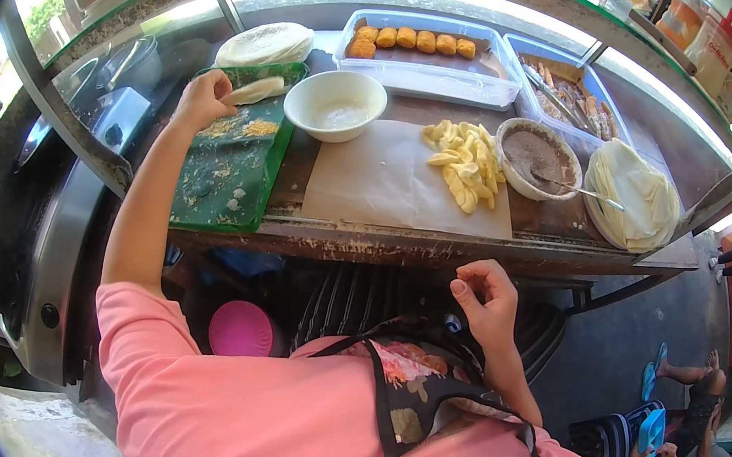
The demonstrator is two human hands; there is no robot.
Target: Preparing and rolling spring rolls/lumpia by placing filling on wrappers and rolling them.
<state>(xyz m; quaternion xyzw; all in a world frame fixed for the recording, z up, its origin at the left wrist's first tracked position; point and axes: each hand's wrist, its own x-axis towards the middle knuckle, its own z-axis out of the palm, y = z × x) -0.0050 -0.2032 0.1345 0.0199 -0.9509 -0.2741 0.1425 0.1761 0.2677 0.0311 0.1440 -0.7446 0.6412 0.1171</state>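
Note:
My left hand [203, 101] reaches over the back of a green tray [216, 193] strewn with crumbs, its fingertips at the end of a pale rolled wrapper [256, 91]; whether they grip it is hard to tell. Behind lies a stack of thin round wrappers [265, 44]. A white bowl [336, 106] with a little whitish liquid stands right of the tray. My right hand [487, 296] hangs before the counter's front edge, fingers curled, nothing visible in it. Sliced banana pieces [464, 160] lie on white paper [394, 176], beside a bowl of brown powdery filling [538, 158] with a spoon.
At the back, a plastic container [429, 78] holds browned rolls; another [563, 95] holds tongs and food pieces. More wrappers [636, 196] lie at the right. A metal frame post [69, 104] rises at left, near a metal appliance [59, 269]. Other people are at far right.

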